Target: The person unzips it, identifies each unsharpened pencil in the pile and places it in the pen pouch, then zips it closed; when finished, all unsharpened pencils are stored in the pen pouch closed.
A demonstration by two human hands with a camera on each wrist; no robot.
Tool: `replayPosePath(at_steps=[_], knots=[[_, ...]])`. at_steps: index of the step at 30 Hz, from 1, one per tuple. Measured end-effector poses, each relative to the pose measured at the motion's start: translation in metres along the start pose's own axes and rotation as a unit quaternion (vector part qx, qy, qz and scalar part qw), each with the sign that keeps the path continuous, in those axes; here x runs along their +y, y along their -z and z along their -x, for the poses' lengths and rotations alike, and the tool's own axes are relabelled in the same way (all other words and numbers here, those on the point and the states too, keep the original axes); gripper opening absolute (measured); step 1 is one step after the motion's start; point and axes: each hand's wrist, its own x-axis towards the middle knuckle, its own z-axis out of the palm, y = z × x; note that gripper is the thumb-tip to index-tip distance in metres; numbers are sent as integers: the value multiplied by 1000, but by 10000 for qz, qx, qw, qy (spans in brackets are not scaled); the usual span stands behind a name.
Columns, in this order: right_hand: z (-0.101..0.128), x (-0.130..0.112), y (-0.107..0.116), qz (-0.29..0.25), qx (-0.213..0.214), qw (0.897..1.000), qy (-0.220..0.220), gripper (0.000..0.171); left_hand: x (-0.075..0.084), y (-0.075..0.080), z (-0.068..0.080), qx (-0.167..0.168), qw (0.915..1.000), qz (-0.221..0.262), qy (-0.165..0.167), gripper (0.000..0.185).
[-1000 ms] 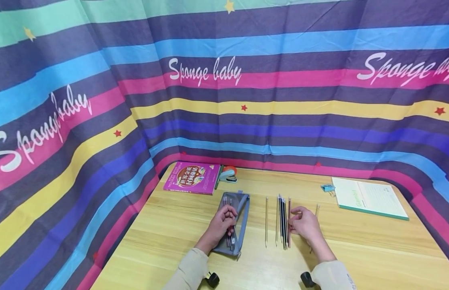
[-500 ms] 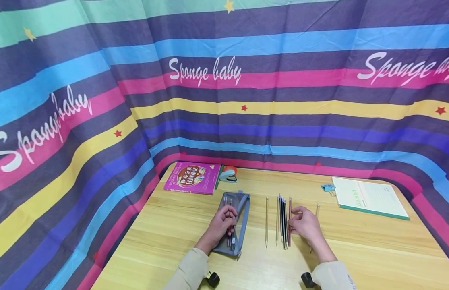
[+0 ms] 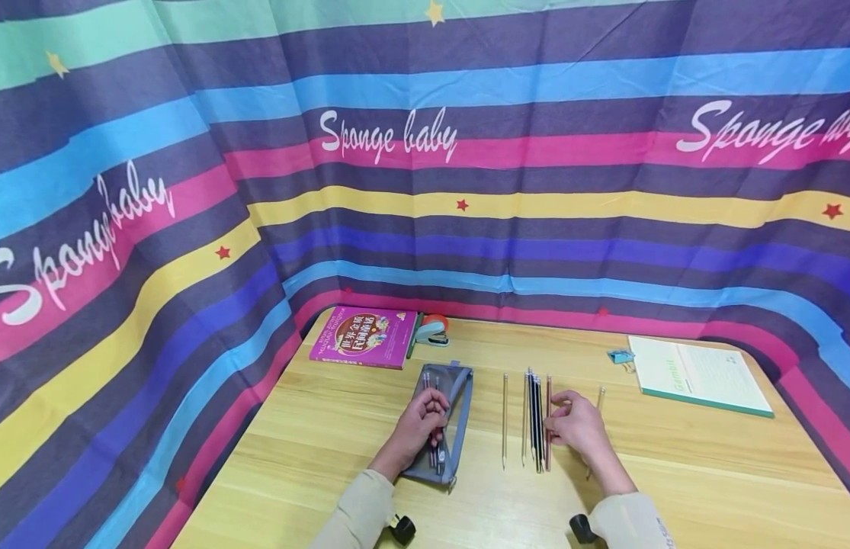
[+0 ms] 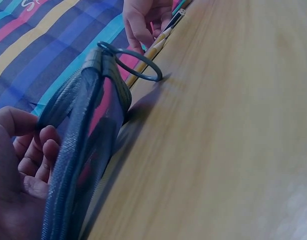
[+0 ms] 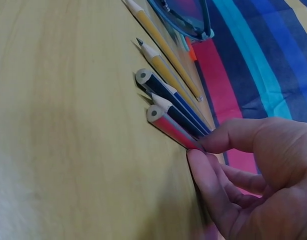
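A grey mesh pencil case lies on the wooden table with several pencils inside. My left hand lies on it. In the left wrist view the thumb and curled fingers grip the edge of the pencil case, near its ring pull. To the right lies a row of pencils. My right hand is at the row's right side and pinches the red pencil between thumb and forefinger. Dark blue and yellow pencils lie beside it.
One pencil lies apart, left of the row, and another lies right of my hand. At the back stand a magenta book, a teal stapler, a blue clip and a green notebook. Striped curtain surrounds the table.
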Motion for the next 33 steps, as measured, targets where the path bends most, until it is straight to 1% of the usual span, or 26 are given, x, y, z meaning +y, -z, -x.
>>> replayPosePath(at_steps=[16, 22, 26, 33], knots=[[1, 3, 2, -32, -38, 10000, 46, 55, 1, 0, 1, -1, 10000, 17, -3, 25], [1, 2, 2, 51, -58, 10000, -2, 57, 0, 0, 1, 4, 10000, 13, -47, 24], [1, 2, 2, 89, -130, 9999, -8, 60, -1, 0, 1, -1, 10000, 13, -31, 24], [-2, 4, 5, -25, -262, 9997, -9, 60, 1, 0, 1, 21, 10000, -19, -26, 25]])
